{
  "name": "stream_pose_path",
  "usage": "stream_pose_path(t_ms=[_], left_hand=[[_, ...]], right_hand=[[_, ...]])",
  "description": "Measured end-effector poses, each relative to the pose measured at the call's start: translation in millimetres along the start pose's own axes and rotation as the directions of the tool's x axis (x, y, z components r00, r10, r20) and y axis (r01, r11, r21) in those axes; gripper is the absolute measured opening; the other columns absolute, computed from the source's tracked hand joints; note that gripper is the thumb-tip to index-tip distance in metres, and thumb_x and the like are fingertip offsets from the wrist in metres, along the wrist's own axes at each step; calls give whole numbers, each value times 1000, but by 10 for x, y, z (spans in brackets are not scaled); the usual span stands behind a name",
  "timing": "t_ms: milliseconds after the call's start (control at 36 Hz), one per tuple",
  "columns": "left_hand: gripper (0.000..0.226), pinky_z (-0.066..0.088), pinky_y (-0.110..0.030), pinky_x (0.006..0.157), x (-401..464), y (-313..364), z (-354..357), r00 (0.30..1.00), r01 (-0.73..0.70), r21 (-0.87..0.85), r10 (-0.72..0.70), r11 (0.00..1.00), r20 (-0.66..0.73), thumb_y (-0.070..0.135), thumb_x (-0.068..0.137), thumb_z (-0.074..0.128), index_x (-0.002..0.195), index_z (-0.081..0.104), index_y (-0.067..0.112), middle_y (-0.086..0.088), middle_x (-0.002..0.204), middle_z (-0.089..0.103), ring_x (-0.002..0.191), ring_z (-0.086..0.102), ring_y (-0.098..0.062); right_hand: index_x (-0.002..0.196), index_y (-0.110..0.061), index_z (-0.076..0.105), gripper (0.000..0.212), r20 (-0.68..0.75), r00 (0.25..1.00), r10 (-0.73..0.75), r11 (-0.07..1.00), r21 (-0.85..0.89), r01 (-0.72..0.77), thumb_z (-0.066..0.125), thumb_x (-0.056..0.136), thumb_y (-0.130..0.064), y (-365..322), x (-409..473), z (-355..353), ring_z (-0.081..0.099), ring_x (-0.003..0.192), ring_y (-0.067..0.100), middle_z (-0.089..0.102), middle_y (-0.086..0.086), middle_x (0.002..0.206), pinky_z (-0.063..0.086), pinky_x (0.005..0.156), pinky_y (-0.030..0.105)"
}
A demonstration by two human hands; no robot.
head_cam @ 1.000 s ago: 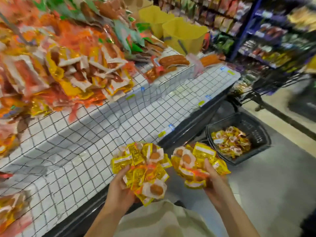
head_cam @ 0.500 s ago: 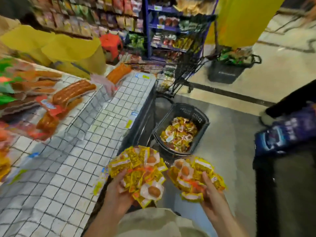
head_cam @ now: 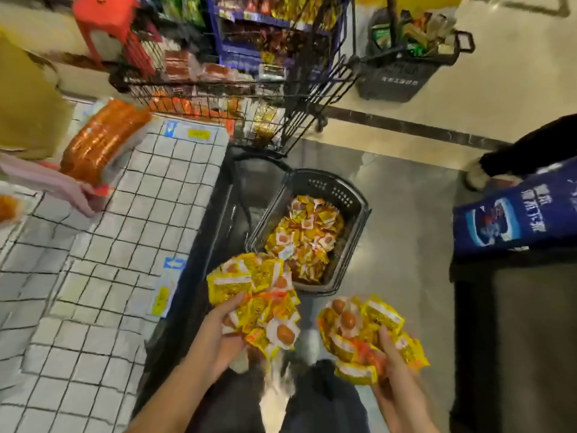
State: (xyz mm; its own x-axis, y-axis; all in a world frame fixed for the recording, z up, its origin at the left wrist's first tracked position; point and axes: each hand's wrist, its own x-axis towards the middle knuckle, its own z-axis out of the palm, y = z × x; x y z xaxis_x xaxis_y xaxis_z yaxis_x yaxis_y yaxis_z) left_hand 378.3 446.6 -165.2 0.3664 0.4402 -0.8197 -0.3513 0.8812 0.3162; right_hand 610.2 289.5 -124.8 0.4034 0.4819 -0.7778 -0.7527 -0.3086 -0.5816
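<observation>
Yellow snack packets fill both hands. The left hand (head_cam: 215, 339) grasps one bunch (head_cam: 253, 295) from below, with the thumb laid over the packets. This left bunch is held just before the near rim of the black basket (head_cam: 324, 185) and overlaps it a little in the view. The right hand (head_cam: 392, 364) grasps a second bunch (head_cam: 359, 329) with the fingers curled over it. It is lower and more to the right, above the grey floor (head_cam: 406, 245) and apart from the basket. The two bunches do not touch each other.

The black basket stands on the floor. A heap of the same packets (head_cam: 307, 235) lies inside it, below the rim. Its left side is just beside the dark base of the display counter (head_cam: 109, 245), whose top is a white wire grid. An orange sausage pack (head_cam: 103, 142) lies at the far end of this top.

Behind the basket stands a wire shopping cart (head_cam: 281, 98) with goods in it. Further right, a second dark basket (head_cam: 393, 79) holds mixed packs. A blue printed bag (head_cam: 515, 220) closes the right side, and a strip of open floor runs between it and the black basket.
</observation>
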Motion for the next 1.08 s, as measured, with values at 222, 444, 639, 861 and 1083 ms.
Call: stream_pose_path(t_ms=[222, 444, 639, 861, 1083], left_hand=[[52, 61, -43, 75, 1455, -183, -95, 990, 15, 162, 9, 987, -144, 31, 72, 79, 121, 72, 14, -17, 120, 71, 103, 72, -32], [20, 61, -31, 63, 3073, -421, -193, 986, -96, 296, 131, 950, -101, 16, 76, 80, 90, 81, 30, 5, 95, 79, 86, 76, -15], [49, 61, -41, 68, 4269, -314, -180, 980, -73, 335, 131, 939, -152, 31, 82, 74, 129, 60, 28, 1, 119, 74, 105, 73, -20], [42, 61, -44, 72, 5133, -256, 46, 984, -103, 318, 144, 943, -109, 23, 91, 72, 130, 56, 22, -3, 114, 75, 103, 73, -26], [50, 53, -48, 99, 5420, -470, -30, 927, 12, 392, 136, 920, -348, -6, 96, 56, 142, 48, 14, -17, 126, 66, 112, 66, -38]], right_hand=[[141, -15, 58, 49, -101, 979, 176, 982, -51, -181, 59, 97, -35, 347, 1565, -93, 62, 121, 45, 65, 22, 133, 37, 109, 67], [130, -12, 64, 36, -153, 985, 83, 980, -169, -109, 65, 96, -24, 656, 3134, 64, 68, 113, 41, 71, 18, 124, 55, 92, 61], [130, -15, 66, 35, -243, 968, 54, 982, -161, -96, 68, 95, -21, 722, 4261, 297, 71, 112, 28, 74, 7, 121, 54, 101, 51], [131, -17, 65, 41, -270, 950, -157, 984, -125, 127, 74, 92, -28, 836, 5119, 450, 70, 113, 18, 74, -2, 121, 55, 99, 47], [145, -26, 52, 52, -260, 948, 182, 951, -200, -237, 69, 96, -23, 1187, 5628, 170, 68, 115, 23, 70, 4, 129, 56, 97, 40]])
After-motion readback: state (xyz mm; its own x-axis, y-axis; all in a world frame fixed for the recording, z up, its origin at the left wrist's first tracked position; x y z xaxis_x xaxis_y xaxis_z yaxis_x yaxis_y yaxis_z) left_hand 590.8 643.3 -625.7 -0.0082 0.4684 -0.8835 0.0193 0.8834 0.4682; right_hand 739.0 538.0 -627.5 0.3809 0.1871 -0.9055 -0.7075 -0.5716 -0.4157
